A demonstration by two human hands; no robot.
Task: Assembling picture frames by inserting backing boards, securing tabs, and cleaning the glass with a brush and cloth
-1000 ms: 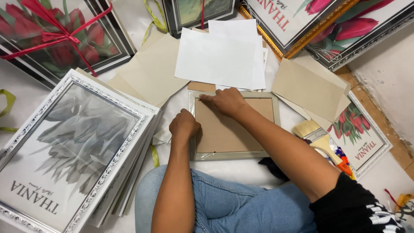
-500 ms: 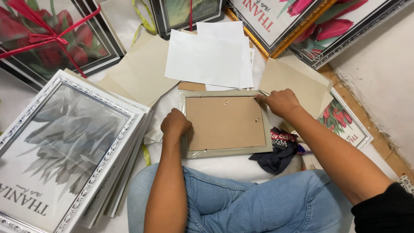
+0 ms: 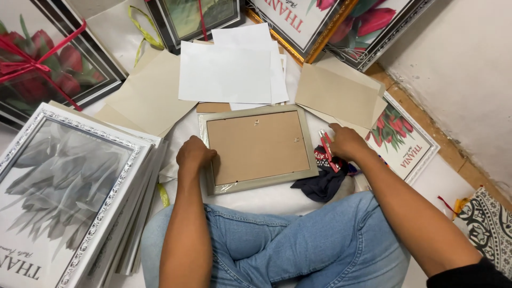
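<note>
A small picture frame [image 3: 257, 184] lies face down on the white floor cover in front of my knees, its brown backing board [image 3: 253, 146] facing up. My left hand [image 3: 194, 153] grips the frame's left edge with curled fingers. To the right of the frame, my right hand [image 3: 346, 141] is closed around a thin red-handled tool [image 3: 326, 152]. The tool hangs over a crumpled dark cloth [image 3: 320, 184].
A stack of silver-framed grey flower prints [image 3: 64, 197] sits at my left. White sheets [image 3: 226, 72] and beige boards [image 3: 337, 95] lie beyond the frame. Red tulip pictures [image 3: 42, 69] ring the area, and a small one [image 3: 402, 141] lies at right by the wall [image 3: 464, 80].
My right hand has left the frame's top right corner and moved right, down to the dark cloth. The left hand stays on the frame's left edge.
</note>
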